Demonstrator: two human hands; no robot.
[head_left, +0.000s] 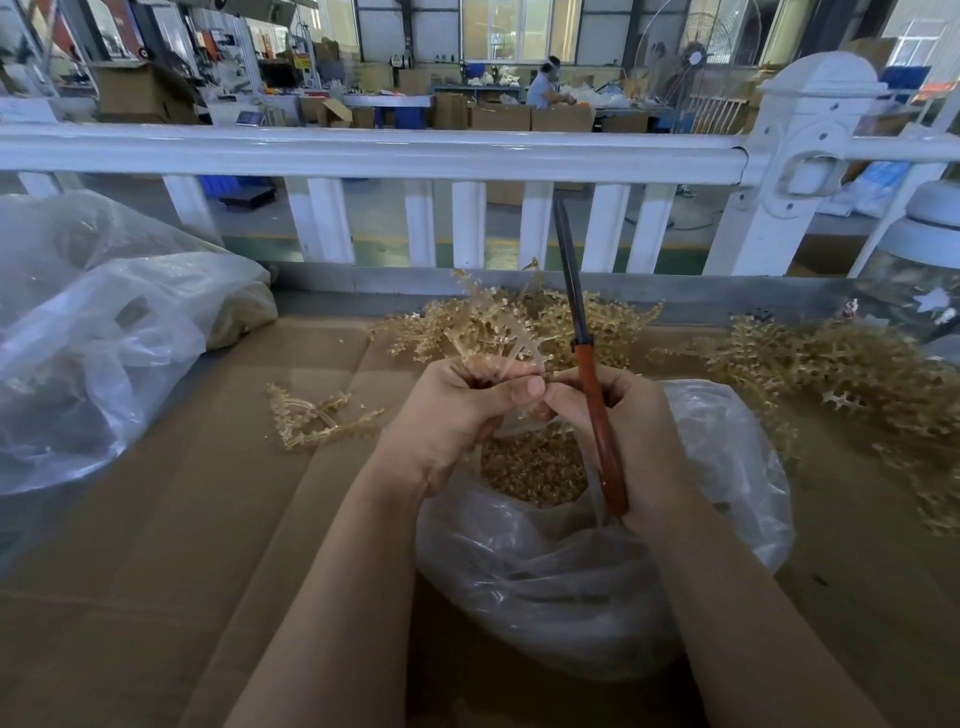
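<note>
Sprig of golden plastic, branched and studded with small buds, is being held up just above the mouth of a clear bag standing on the cardboard-covered worktop.

Seen from the head view, the left hand is pinching the sprig at its stem end, fingers curled in and the thumb pressing across the top. The right hand is curling round the red handle of the scissors, and its fingertips are meeting the left thumb at the stem. The dark blades are lying together and pointing up and away from the sprig, so nothing is being cut right now.

Small golden pieces are lying heaped inside the bag. More uncut branches are sitting in a pile just behind the hands and in a second pile off to the right. One loose branch is lying to the left.

To my eye the person is working between snips, setting the sprig up with the fingertips. The next move is calling for the blades to tip down, open and close on a bud stalk. It also wants the sprig staying over the bag's mouth so the pieces drop in.
</note>
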